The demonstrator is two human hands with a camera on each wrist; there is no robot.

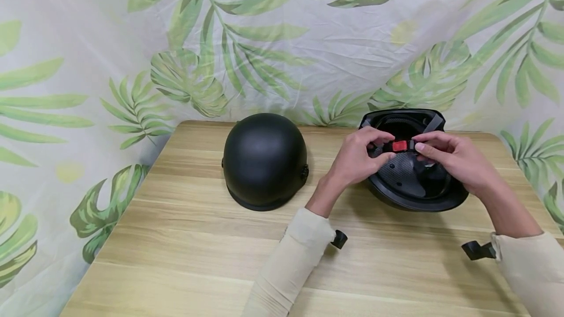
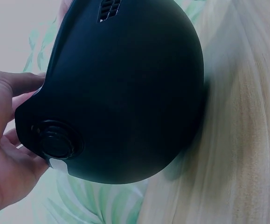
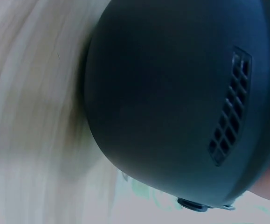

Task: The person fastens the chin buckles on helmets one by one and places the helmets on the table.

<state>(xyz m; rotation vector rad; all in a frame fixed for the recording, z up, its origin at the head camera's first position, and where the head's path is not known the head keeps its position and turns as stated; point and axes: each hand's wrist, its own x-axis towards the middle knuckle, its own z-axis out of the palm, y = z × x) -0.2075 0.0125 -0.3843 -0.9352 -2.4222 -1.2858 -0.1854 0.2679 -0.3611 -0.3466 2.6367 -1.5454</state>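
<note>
A black helmet (image 1: 416, 203) lies upside down at the table's right side, its padded inside facing up. Over its opening, a red and black strap buckle (image 1: 400, 146) spans the gap between both hands. My left hand (image 1: 352, 160) pinches the buckle's left end between thumb and fingers. At the other end, my right hand (image 1: 464, 163) pinches the black part and strap. The left wrist view shows the smooth outer shell (image 2: 130, 93) with a round side knob (image 2: 56, 141) beside the left hand. A grid vent (image 3: 232, 107) appears on the shell in the right wrist view, fingers mostly hidden.
A second black helmet (image 1: 264, 158) sits dome up to the left of the hands. Both rest on a wood-grain table (image 1: 189, 238). Behind its back edge hangs a leaf-patterned cloth (image 1: 273, 53). Small black mounts (image 1: 339, 239) stick out from the sleeves.
</note>
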